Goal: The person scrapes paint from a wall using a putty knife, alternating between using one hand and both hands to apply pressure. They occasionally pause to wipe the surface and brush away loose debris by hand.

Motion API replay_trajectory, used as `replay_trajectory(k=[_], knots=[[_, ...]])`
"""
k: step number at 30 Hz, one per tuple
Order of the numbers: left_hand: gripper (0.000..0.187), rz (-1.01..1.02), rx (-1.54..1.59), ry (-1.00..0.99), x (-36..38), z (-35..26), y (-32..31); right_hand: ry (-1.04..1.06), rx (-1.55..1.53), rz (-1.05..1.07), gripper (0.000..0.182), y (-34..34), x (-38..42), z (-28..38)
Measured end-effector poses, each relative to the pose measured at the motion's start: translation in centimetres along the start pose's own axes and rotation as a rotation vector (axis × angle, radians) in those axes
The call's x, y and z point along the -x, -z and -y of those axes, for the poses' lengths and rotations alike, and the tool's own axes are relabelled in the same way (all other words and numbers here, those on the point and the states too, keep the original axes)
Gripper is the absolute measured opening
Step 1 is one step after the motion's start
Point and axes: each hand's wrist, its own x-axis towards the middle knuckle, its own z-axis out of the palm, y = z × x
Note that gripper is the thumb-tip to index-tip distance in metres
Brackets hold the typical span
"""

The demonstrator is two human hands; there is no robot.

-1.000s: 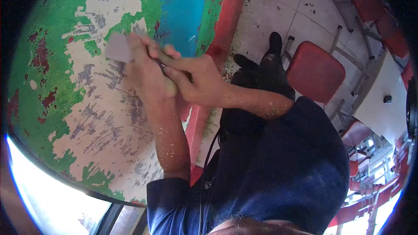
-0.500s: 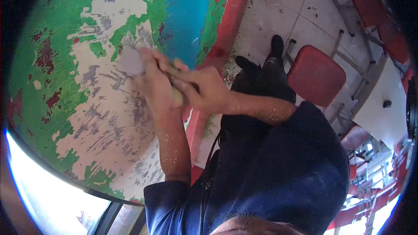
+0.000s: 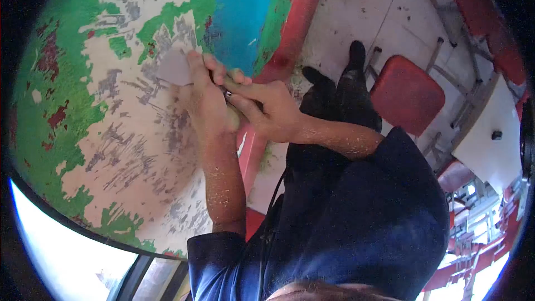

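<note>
A paint scraper with a broad pale grey blade lies against the wall, whose green and blue paint is flaked to pale and grey patches. My left hand is closed on the scraper just behind its blade. Close beside it, my right hand grips the handle, its fingers meeting those of the left. Most of the handle is hidden by my hands. White flecks dot both forearms.
A red band runs along the wall's edge by the tiled floor. My shoes stand near a red chair. More chairs and a white table are at the right. A bright window shows at lower left.
Both hands and the scraper have shifted slightly upward in the view, still together. The blur on the hands has lessened, and the whole scene has moved a little.
</note>
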Motion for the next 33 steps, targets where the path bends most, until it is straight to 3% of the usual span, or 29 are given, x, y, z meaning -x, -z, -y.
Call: replay_trajectory(k=[5,6,8,12,15,19,22,25,28,30,33], knots=[[0.034,0.143,-0.154,-0.147,-1.2,-3.3,-2.1,-0.046,-0.056,-0.129,0.024,-0.8,-1.9,1.3],[0.033,0.151,-0.137,-0.087,-1.1,-2.5,-1.4,-0.042,-0.108,-0.190,0.021,-1.3,-1.9,1.4],[0.030,0.167,-0.089,0.028,-0.7,0.9,0.6,-0.023,-0.053,-0.163,0.020,-1.3,0.4,-0.1],[0.037,0.168,-0.029,-0.094,-1.0,-1.0,-1.2,0.050,0.163,-0.085,0.014,-0.4,-1.0,0.0],[0.037,0.179,-0.067,-0.048,-0.5,-0.2,-0.3,0.024,0.152,-0.113,0.008,-0.5,0.2,0.0],[0.038,0.145,0.014,-0.029,-1.4,0.6,-0.6,0.043,0.161,-0.067,0.008,0.5,-0.9,-0.1],[0.038,0.133,0.014,-0.054,-1.4,-0.7,-1.6,0.032,0.076,-0.093,0.021,0.0,-1.8,0.0],[0.039,0.086,-0.061,0.004,-1.4,1.2,-0.5,-0.254,-0.014,0.095,0.019,1.0,0.4,-0.8],[0.040,0.052,-0.053,0.006,-1.7,1.3,-0.7,-0.063,0.071,-0.042,0.009,0.3,-1.2,-1.4],[0.040,0.064,-0.047,-0.056,-2.0,-0.5,-2.0,-0.034,0.076,-0.073,0.009,-0.2,-1.2,-1.2],[0.037,0.141,-0.106,0.070,-1.4,0.8,-1.1,-0.083,0.014,-0.076,0.009,-0.2,-0.2,-1.1]])
